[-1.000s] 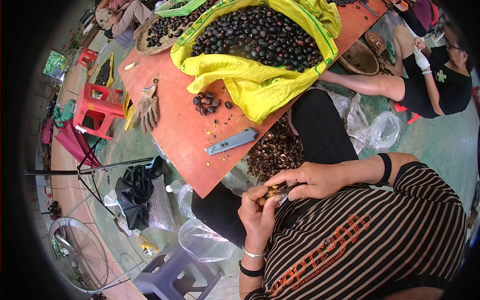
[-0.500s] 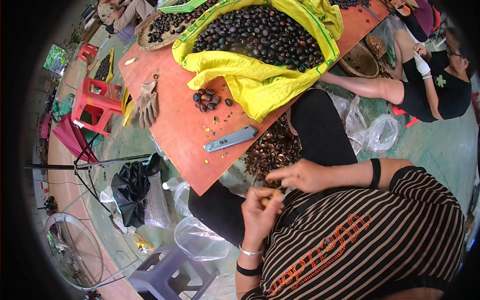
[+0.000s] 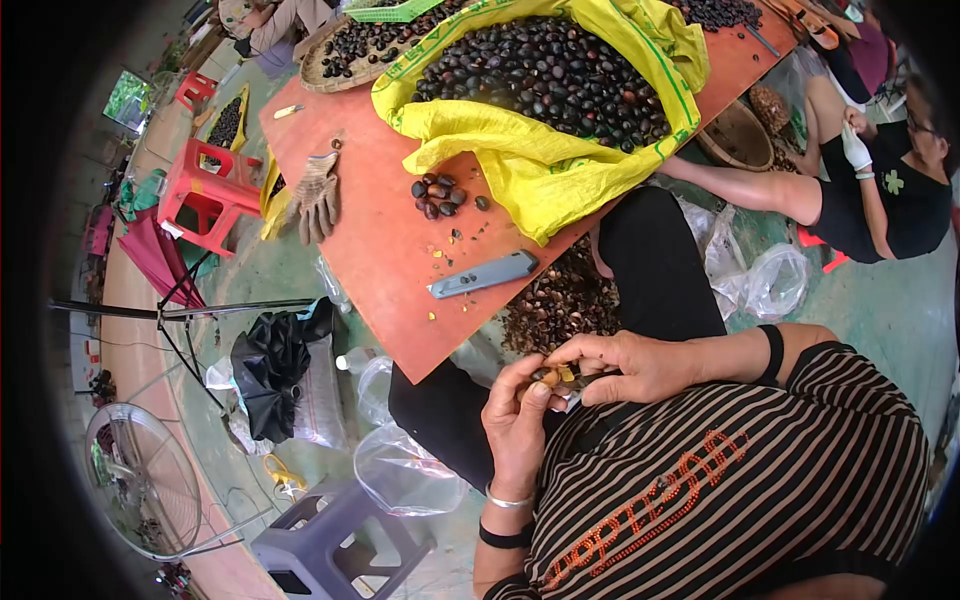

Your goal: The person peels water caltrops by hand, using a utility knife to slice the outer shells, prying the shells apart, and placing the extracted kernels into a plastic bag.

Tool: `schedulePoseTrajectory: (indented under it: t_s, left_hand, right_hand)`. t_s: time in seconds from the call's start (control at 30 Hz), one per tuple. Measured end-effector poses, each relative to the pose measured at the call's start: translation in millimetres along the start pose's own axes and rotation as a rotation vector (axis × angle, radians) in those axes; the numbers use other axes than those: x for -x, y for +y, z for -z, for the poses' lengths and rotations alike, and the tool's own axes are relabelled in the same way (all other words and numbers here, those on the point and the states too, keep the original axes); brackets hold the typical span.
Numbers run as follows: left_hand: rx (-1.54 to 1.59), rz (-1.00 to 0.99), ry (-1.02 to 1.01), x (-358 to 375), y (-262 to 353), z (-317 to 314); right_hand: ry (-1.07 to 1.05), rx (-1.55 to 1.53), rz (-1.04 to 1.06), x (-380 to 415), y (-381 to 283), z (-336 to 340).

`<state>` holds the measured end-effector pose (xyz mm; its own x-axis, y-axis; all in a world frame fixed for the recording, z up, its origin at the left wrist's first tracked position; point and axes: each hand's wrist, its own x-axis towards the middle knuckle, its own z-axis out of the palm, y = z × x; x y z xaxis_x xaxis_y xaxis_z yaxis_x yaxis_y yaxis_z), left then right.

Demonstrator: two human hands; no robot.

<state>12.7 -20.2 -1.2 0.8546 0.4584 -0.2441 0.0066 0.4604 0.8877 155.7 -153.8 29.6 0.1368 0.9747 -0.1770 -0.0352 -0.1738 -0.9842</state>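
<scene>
My left hand (image 3: pixel 518 405), with a silver bangle at the wrist, pinches a small yellow-brown nut (image 3: pixel 552 376) over my lap. My right hand (image 3: pixel 630 368) meets it from the other side, fingers bent round something dark and narrow whose shape is mostly hidden. Beneath both hands lies a heap of brown shells (image 3: pixel 560 305). On the red table (image 3: pixel 370 240) are a small pile of dark nuts (image 3: pixel 438 195), a grey-blue utility knife (image 3: pixel 483 274) and a knitted glove (image 3: pixel 316 198). A yellow sack (image 3: pixel 500 150) full of dark nuts stands open behind them.
Another person (image 3: pixel 890 180) with a white glove sits at the right, beside a round basket (image 3: pixel 738 135). A woven tray (image 3: pixel 330 70) is on the table's far side. Red stools (image 3: pixel 210 195), a grey stool (image 3: pixel 340 530), plastic bags (image 3: pixel 405 470) and a fan (image 3: pixel 143 480) stand around.
My right hand has come down and in to meet the left at the nut; before, they were apart. The view has shifted slightly, so the table appears further right.
</scene>
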Motion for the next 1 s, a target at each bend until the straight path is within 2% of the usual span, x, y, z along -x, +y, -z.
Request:
schedulePoseTrajectory:
  t_s: [0.1, 0.17, 0.23, 0.37, 0.43, 0.47, 0.53, 0.63, 0.8, 0.9, 0.97, 1.0]
  left_hand:
    - [0.062, -0.04, 0.021, 3, 2, -3]
    - [0.076, -0.055, 0.013, 3, -2, -1]
    - [-0.069, -0.161, 0.007, 1, -4, 4]
    - [-0.215, -0.215, -0.05, -2, 4, 4]
    - [-0.326, -0.245, -0.055, -4, 5, 6]
    - [-0.327, -0.245, -0.056, -4, 5, 5]
    - [-0.253, -0.102, -0.041, -4, 5, 5]
    - [-0.204, -0.044, 0.029, -4, 7, -5]
    - [-0.231, -0.041, 0.027, -6, 2, -2]
    - [-0.312, -0.038, 0.004, -7, 3, 2]
    - [-0.351, -0.039, -0.011, -8, 4, 0]
    - [-0.34, -0.078, -0.051, -7, 5, -6]
  right_hand:
    - [-0.005, 0.12, 0.019, -3, 9, 0]
    - [-0.014, -0.087, -0.024, -4, 9, -2]
    - [-0.012, -0.071, -0.028, -5, 4, -2]
    - [0.006, 0.076, -0.001, -9, -3, -2]
    - [0.017, 0.052, 0.011, -10, 0, -1]
    - [0.026, 0.027, 0.024, -10, 2, -1]
    - [0.058, 0.038, 0.046, -11, 5, -3]
    - [0.095, 0.086, 0.071, -10, 7, -2]
    - [0.113, 0.164, 0.1, -10, 20, -1]
    - [0.113, 0.076, 0.049, -14, 27, -3]
    - [0.189, 0.04, 0.068, -20, 47, -4]
    - [0.172, -0.064, -0.075, -21, 46, 2]
